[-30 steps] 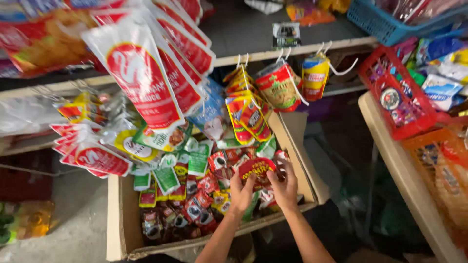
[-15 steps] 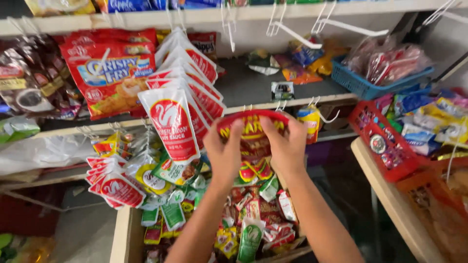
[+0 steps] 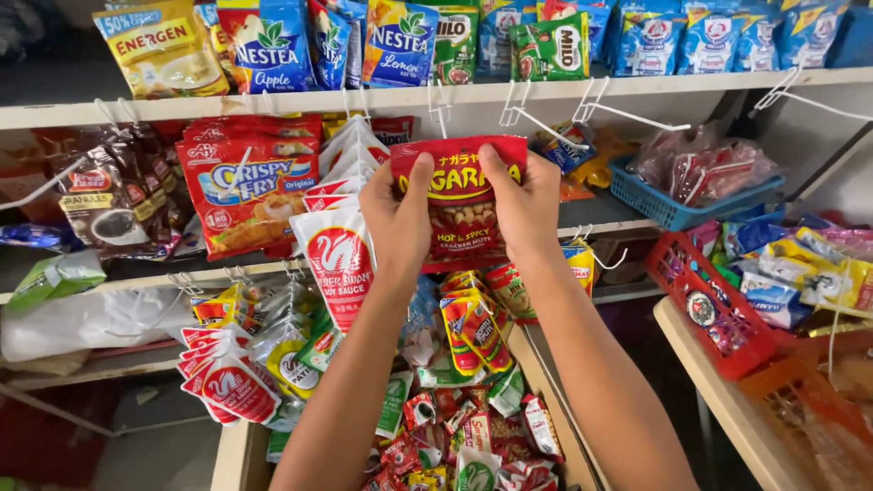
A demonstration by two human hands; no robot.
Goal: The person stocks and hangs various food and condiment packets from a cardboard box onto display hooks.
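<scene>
We hold a red packet of nuts [image 3: 459,195] up before the shelves, our left hand [image 3: 398,223] gripping its left edge and our right hand [image 3: 526,205] its right edge. Just left of it hang white-and-red sauce pouches [image 3: 338,259]. Below our forearms a cardboard box [image 3: 546,382] holds small sachets, and a red basket [image 3: 718,314] sits at the right.

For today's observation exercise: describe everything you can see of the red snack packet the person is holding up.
The red snack packet is a flat, glossy plastic pouch, red with yellow lettering and a picture or window of coated nuts at its middle. It is held upright in front of the shelves, just below a bare white wire hook. The left hand pinches its left edge and the right hand its right edge, near the top corners. It looks sealed and full.
</scene>
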